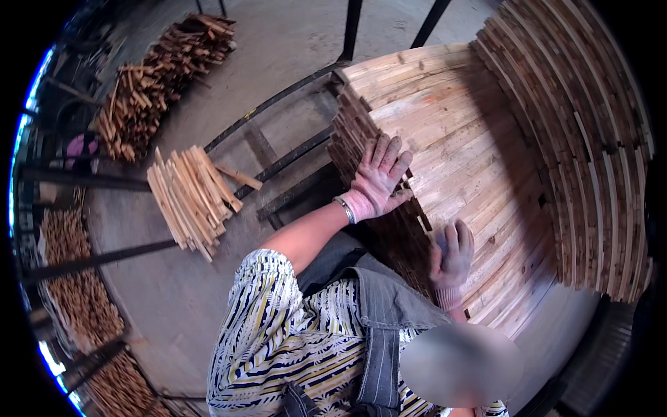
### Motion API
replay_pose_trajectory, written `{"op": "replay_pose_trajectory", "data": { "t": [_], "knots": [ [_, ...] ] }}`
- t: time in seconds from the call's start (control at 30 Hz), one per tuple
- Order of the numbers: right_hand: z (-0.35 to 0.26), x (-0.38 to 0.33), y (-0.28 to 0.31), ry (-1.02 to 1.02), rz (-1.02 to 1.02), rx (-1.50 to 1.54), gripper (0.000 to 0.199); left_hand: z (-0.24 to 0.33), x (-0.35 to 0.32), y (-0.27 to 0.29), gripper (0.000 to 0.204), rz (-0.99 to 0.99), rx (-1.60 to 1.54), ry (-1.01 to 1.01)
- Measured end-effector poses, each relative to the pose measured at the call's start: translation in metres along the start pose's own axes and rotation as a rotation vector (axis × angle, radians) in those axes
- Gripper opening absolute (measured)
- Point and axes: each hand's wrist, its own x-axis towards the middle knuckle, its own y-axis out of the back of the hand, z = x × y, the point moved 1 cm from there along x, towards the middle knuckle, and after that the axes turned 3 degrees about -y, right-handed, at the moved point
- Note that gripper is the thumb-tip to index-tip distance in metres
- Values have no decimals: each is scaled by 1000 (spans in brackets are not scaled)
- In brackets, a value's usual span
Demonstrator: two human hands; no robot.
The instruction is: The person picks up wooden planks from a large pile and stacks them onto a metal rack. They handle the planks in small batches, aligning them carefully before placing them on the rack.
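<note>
A wide stack of pale wooden strips (445, 132) lies in front of me, its top layer laid side by side. My left hand (375, 184), in a stained pink knit glove, rests at the stack's left edge over the uneven strip ends. Its fingers are stretched and slightly spread, with nothing seen in them. Nearer to me, my right hand (453, 257), in a similar greyish-pink glove, is at the near left edge of the same layer. Its fingers are raised and the thumb stands apart. A bluish patch shows between them; I cannot make out what it is.
A taller stack of strips (556, 125) curves along the right. Loose strips (191, 198) lie on a dark metal frame (292, 156) to the left. Heaps of wood pieces (163, 83) sit on the floor at far left, more bundles (80, 274) at lower left.
</note>
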Motion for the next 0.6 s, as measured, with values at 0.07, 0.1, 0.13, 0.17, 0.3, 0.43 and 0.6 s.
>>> {"op": "replay_pose_trajectory", "data": {
  "t": [0.07, 0.1, 0.13, 0.17, 0.3, 0.43, 0.6],
  "knots": [
    [-8, 22, -4, 119, -143, -147, 57, 29, -35, 8, 80, 90, 13, 69],
    [-8, 28, -11, 125, -221, -227, 62, 36, -63, 4, 77, 15, -53, 145],
    [-10, 31, -16, 130, -303, -304, 67, 40, -98, -2, 74, -63, -123, 223],
    [-10, 27, -21, 128, -295, -359, 70, 41, -138, -2, 69, -182, -135, 326],
    [6, 22, -29, 97, -270, -402, 75, 36, -298, 36, 60, -310, -433, 1427],
    [9, 18, -33, 104, -248, -384, 73, 43, -491, 77, 70, 203, -234, 2153],
    [-1, 20, -25, 100, -239, -312, 70, 72, -527, 80, 65, -84, -490, 2150]
  ]
}}
